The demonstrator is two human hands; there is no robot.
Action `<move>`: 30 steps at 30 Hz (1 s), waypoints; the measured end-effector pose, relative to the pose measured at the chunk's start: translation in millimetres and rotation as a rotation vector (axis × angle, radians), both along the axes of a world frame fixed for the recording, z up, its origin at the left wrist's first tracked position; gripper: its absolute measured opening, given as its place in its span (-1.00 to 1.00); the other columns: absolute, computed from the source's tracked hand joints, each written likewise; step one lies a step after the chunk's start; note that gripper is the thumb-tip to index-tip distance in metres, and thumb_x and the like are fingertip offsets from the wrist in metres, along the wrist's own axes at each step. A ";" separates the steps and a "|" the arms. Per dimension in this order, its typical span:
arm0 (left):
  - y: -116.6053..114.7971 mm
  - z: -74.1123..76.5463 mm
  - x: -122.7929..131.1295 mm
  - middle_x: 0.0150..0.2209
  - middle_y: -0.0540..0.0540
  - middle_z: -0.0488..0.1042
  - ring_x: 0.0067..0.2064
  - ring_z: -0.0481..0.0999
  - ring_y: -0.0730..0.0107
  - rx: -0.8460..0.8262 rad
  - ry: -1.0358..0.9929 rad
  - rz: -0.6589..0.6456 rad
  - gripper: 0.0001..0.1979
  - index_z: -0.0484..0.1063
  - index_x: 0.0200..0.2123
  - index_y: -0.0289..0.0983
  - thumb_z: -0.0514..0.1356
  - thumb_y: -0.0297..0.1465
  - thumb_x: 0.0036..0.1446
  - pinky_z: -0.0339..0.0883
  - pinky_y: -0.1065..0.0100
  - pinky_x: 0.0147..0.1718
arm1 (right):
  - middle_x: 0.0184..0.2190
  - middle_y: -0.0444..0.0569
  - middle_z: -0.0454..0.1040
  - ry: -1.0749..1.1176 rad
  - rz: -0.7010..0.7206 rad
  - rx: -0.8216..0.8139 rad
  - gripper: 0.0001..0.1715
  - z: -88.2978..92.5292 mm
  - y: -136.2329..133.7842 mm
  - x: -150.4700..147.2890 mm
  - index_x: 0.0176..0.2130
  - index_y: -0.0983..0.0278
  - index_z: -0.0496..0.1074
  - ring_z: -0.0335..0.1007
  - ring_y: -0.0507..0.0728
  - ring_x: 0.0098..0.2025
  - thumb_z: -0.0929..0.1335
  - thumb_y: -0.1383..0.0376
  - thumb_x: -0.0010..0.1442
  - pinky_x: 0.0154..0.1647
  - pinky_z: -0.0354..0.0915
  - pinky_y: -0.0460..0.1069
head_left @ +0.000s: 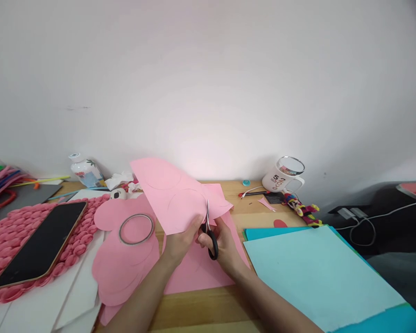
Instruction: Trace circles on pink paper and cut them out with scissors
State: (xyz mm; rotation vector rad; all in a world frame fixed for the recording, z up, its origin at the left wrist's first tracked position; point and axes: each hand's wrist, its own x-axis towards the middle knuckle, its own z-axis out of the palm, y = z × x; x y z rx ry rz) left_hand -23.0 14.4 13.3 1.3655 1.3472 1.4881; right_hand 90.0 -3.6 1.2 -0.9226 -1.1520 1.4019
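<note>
My left hand (pixel 183 240) pinches the lower edge of a raised pink paper sheet (pixel 173 196) marked with curved pencil lines. In my right hand (pixel 222 243) are black-handled scissors (pixel 212 243), their blades pointing up at the sheet's edge. The fingertips of both hands are close together near the scissors' pivot. Under my hands another pink sheet (pixel 201 273) lies on the wooden table (pixel 194 307). To the left, a metal ring (pixel 121 230) rests on pink cut-out paper shapes (pixel 125 270).
A phone (pixel 43 240) lies on a pink textured mat (pixel 12 226) at the left. Behind it stands a white bottle (pixel 86 171). At the right are light blue sheets (pixel 319 273), a white mug (pixel 277 179), a small doll (pixel 303 210) and a pink scrap (pixel 266 204).
</note>
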 end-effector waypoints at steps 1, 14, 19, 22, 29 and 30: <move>0.1 -0.3 -0.5 -0.55 -0.05 0.46 -0.31 0.52 0.21 -0.015 -0.001 -0.036 -0.78 0.42 -0.58 -0.23 0.26 -0.21 -0.08 0.48 0.26 -0.33 | -0.62 -0.26 0.22 -0.018 -0.007 -0.004 -0.33 0.3 -0.2 0.1 -0.09 0.23 0.16 0.11 0.01 -0.56 0.46 0.10 -0.11 -0.57 0.05 -0.09; 1.8 -0.9 -2.7 -0.42 -0.08 0.50 -0.31 0.51 0.26 -0.041 -0.053 -0.064 -0.76 0.44 -0.40 -0.28 0.25 -0.22 -0.08 0.46 0.29 -0.33 | -0.64 -0.28 0.21 -0.095 -0.045 -0.005 -0.44 -2.9 0.4 0.2 -0.11 0.23 0.19 0.12 0.00 -0.59 0.42 0.16 -0.08 -0.60 0.09 -0.10; 2.1 -1.3 -3.3 -0.48 -0.03 0.46 -0.44 0.49 0.32 -0.059 -0.071 -0.097 -0.73 0.41 -0.35 -0.30 0.25 -0.22 -0.07 0.45 0.30 -0.41 | -0.64 -0.28 0.22 -0.083 -0.040 0.006 -0.51 -4.7 0.2 0.0 -0.15 0.24 0.19 0.13 -0.01 -0.59 0.41 0.21 -0.06 -0.61 0.08 -0.11; 1.8 0.3 -3.1 -0.51 -0.01 0.45 -0.48 0.47 0.35 -0.059 -0.082 -0.128 -0.74 0.41 -0.36 -0.29 0.23 -0.21 -0.05 0.44 0.32 -0.47 | -0.65 -0.28 0.22 -0.091 -0.047 0.008 -0.56 -4.3 -0.4 0.3 -0.18 0.23 0.20 0.13 -0.01 -0.60 0.40 0.22 -0.05 -0.62 0.07 -0.11; 1.8 4.3 -0.9 -0.43 -0.09 0.49 -0.27 0.51 0.22 -0.032 -0.080 -0.028 -0.76 0.34 -0.52 -0.26 0.26 -0.21 -0.12 0.43 0.25 -0.27 | -0.66 -0.27 0.25 -0.093 -0.050 -0.023 -0.61 -4.0 -0.2 -0.9 -0.23 0.23 0.21 0.14 -0.01 -0.61 0.40 0.25 -0.06 -0.62 0.08 -0.11; 1.8 4.1 -0.8 -0.44 -0.09 0.48 -0.26 0.51 0.21 -0.034 -0.083 -0.029 -0.76 0.34 -0.52 -0.26 0.26 -0.21 -0.12 0.43 0.24 -0.26 | -0.67 -0.27 0.25 -0.092 -0.051 -0.027 -0.62 -4.2 0.0 -1.3 -0.23 0.23 0.21 0.14 -0.01 -0.61 0.40 0.26 -0.05 -0.62 0.09 -0.11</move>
